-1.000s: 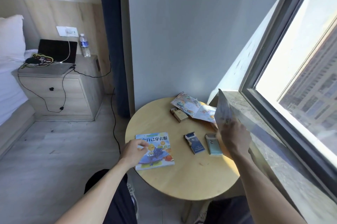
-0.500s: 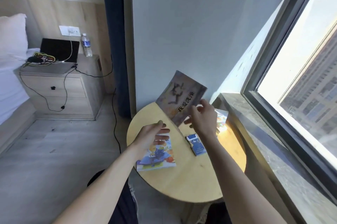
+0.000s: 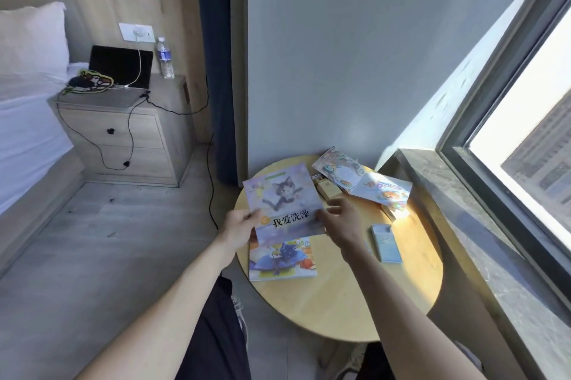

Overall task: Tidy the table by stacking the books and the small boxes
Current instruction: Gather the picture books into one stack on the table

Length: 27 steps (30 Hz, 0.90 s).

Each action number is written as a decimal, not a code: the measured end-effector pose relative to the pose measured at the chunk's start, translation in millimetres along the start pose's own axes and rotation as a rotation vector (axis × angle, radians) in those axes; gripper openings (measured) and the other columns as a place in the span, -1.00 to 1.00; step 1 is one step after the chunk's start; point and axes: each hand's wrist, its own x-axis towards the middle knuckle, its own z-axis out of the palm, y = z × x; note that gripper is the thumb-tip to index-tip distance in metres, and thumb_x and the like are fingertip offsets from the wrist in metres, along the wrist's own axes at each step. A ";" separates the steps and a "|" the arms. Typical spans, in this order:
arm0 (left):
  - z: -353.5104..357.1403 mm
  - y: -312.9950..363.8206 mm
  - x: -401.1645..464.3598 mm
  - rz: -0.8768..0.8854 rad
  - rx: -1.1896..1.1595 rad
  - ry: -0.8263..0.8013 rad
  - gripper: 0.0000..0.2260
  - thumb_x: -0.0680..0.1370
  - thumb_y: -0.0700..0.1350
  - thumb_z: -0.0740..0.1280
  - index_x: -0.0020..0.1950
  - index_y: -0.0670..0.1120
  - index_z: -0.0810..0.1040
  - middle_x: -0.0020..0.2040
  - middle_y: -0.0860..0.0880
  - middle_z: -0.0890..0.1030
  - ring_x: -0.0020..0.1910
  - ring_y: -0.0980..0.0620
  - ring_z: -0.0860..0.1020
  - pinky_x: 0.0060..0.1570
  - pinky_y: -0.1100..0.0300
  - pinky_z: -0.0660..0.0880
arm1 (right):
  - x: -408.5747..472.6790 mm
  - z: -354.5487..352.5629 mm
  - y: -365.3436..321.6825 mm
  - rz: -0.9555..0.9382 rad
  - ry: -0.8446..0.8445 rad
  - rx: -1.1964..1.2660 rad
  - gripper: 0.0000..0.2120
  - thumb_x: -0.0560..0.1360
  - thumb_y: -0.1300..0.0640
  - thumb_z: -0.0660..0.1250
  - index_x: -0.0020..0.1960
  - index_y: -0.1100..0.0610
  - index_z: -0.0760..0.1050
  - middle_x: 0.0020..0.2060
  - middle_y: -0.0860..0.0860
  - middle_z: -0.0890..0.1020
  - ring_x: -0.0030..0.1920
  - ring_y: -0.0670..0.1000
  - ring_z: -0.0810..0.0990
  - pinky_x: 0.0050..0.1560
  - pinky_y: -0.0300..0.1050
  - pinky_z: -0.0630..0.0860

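I hold a cat picture book (image 3: 284, 200) tilted just above the round wooden table (image 3: 340, 308). My left hand (image 3: 239, 225) grips its left edge, and my right hand (image 3: 346, 222) touches its right edge with loosely spread fingers. Below it a blue picture book (image 3: 282, 260) lies flat on the table. An open picture book (image 3: 364, 183) lies at the back. A tan box (image 3: 329, 191) sits beside it, and a light blue box (image 3: 386, 243) lies to the right of my right wrist. Another small box (image 3: 394, 209) shows in the sun glare.
A stone window sill (image 3: 448, 209) and the window run along the table's right side. The wall stands right behind the table. A nightstand (image 3: 123, 132) with a laptop and a water bottle (image 3: 164, 58) is at the left, with a black cable trailing over the floor beside a bed.
The cat book has swung down from upright in my right hand to lie face up over the blue book. My left hand has left the blue book and taken the cat book's left edge.
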 end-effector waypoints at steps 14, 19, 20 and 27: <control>-3.5 -44.1 1.2 -0.039 0.904 0.243 -0.74 0.51 0.13 0.43 -0.20 -0.04 0.58 -0.30 0.08 0.62 -0.23 -0.05 0.58 -0.31 0.15 0.44 | 17.3 39.8 63.9 0.128 -0.093 -0.375 -0.91 0.37 0.18 0.32 -0.24 0.02 0.57 -0.23 -0.03 0.69 -0.14 0.03 0.65 -0.14 -0.09 0.58; 3.5 -45.1 -0.8 -0.034 1.014 0.242 -0.77 0.48 0.15 0.46 -0.03 0.04 0.57 -0.07 0.12 0.62 -0.08 -0.03 0.60 -0.22 0.14 0.44 | 28.2 48.0 65.8 0.089 -0.115 -0.485 -0.77 0.39 0.13 0.32 0.03 0.11 0.58 -0.12 0.07 0.68 -0.09 0.13 0.65 -0.12 -0.04 0.58; 6.5 -44.5 -1.5 -0.048 1.021 0.236 -0.77 0.48 0.13 0.45 -0.02 0.03 0.56 -0.06 0.11 0.61 -0.08 -0.03 0.60 -0.21 0.13 0.45 | 30.1 49.8 66.1 0.090 -0.134 -0.488 -0.76 0.39 0.13 0.32 0.04 0.13 0.58 -0.14 0.09 0.68 -0.11 0.14 0.66 -0.11 -0.01 0.61; 10.7 -38.6 11.3 -0.298 0.845 0.206 -0.85 0.42 -0.28 0.34 -0.21 -0.05 0.65 -0.13 -0.07 0.68 -0.14 -0.15 0.63 -0.25 0.18 0.43 | 29.6 49.8 74.0 0.111 -0.132 -0.472 -0.76 0.38 0.22 0.28 0.02 0.23 0.58 -0.14 0.16 0.69 -0.10 0.20 0.68 -0.08 0.08 0.62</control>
